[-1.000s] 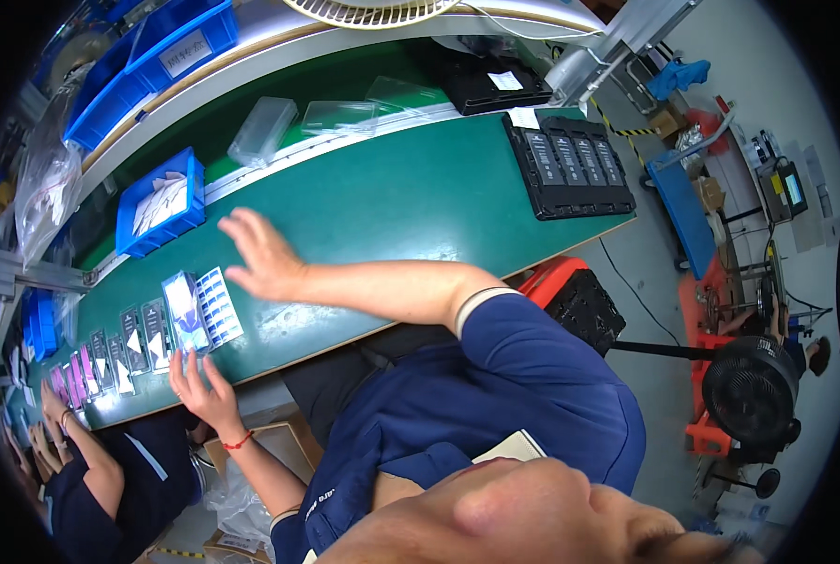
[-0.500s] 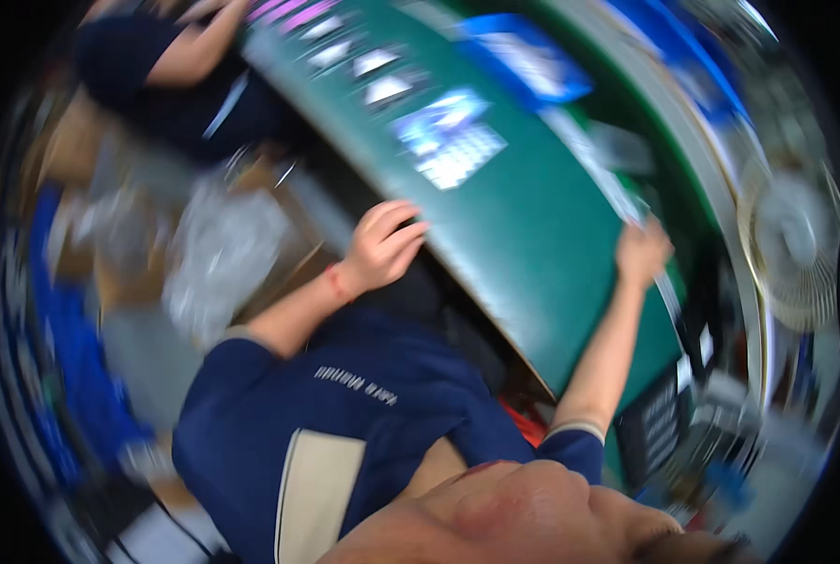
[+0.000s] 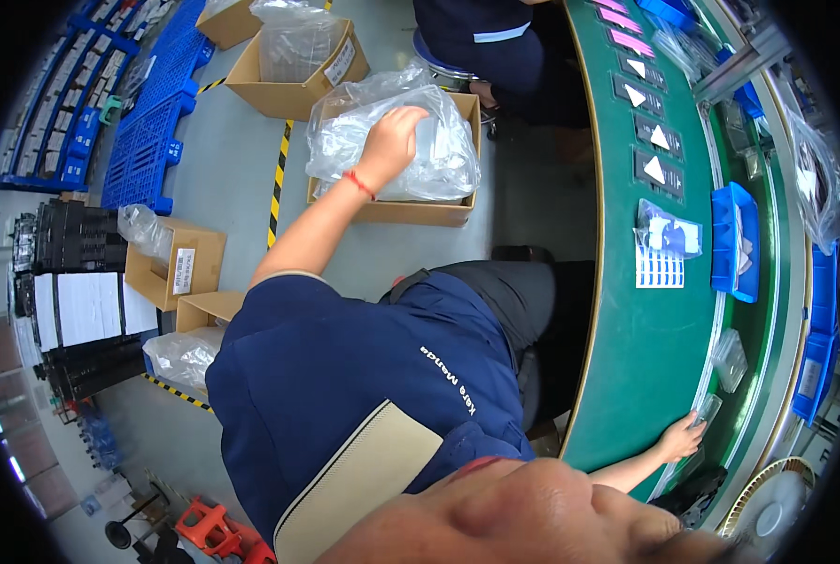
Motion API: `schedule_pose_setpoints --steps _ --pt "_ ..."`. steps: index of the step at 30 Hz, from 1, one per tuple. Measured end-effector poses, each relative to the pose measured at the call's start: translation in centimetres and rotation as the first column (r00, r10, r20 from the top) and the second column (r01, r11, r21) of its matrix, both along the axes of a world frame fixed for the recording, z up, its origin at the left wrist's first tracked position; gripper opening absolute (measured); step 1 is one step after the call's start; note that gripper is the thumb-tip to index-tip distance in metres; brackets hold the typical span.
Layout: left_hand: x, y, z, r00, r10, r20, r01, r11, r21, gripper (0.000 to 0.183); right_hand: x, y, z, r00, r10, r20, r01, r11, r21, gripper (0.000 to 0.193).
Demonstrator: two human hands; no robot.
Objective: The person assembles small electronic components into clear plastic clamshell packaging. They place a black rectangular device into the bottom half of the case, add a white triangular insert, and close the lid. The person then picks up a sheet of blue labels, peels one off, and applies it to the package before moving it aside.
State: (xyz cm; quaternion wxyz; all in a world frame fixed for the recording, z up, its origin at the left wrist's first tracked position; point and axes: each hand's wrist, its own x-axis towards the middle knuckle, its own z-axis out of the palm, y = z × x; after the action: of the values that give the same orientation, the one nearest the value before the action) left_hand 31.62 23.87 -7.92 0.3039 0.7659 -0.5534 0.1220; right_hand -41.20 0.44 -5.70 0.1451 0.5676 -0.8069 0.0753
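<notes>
My left hand (image 3: 392,148), a red string round its wrist, is over a cardboard box (image 3: 418,212) heaped with clear plastic bags (image 3: 443,155). Its fingers are curled together; what they hold, if anything, I cannot make out. Across the green bench (image 3: 642,376), my right hand (image 3: 680,439) grips a small clear plastic case (image 3: 709,411) beside the line at the far edge. Just beyond lies another clear plastic piece (image 3: 729,360). On the bench are a white label sheet (image 3: 660,271), a clear bag with something bluish-white inside (image 3: 669,233) and a row of dark cards with white triangles (image 3: 658,171).
A blue bin (image 3: 735,242) stands along the bench's right side. A co-worker (image 3: 500,52) sits at its far end. More cardboard boxes (image 3: 298,94), blue pallets (image 3: 147,127) and black stacked goods (image 3: 82,240) are on the floor to the left. A fan (image 3: 770,515) stands lower right.
My view and body have turned leftward, bringing the boxes into sight. My left hand has gone from near the bench edge to over the bag-filled box. My right hand stays at the bench's far edge.
</notes>
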Motion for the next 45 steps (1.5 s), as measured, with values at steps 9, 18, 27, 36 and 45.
schedule_pose_setpoints --steps 9,18,27,36,45 --pt "13.9 -3.7 -12.1 0.944 0.330 0.008 -0.198 0.548 0.812 0.035 1.4 -0.5 0.4 1.000 -0.011 0.010 0.011 1.000 -0.002 0.068" --pt "13.6 -5.5 -9.8 0.968 0.249 0.035 -0.135 0.397 0.908 0.053 -0.1 0.7 0.4 0.999 -0.053 -0.004 0.054 0.997 0.056 0.067" --pt "16.9 -4.9 -12.9 0.966 0.258 -0.030 -0.042 0.269 0.962 0.066 0.7 -0.1 0.1 1.000 0.003 -0.025 -0.003 1.000 0.004 0.065" --pt "13.4 -4.8 -8.2 0.978 0.181 0.102 -0.145 0.242 0.960 0.059 0.9 0.5 0.5 0.997 -0.061 0.047 0.058 0.997 0.055 0.066" --pt "13.4 -2.9 -7.9 0.968 0.239 -0.073 -0.060 0.507 0.860 0.054 -0.2 0.4 -0.5 0.998 -0.068 -0.008 0.068 0.998 -0.009 0.064"
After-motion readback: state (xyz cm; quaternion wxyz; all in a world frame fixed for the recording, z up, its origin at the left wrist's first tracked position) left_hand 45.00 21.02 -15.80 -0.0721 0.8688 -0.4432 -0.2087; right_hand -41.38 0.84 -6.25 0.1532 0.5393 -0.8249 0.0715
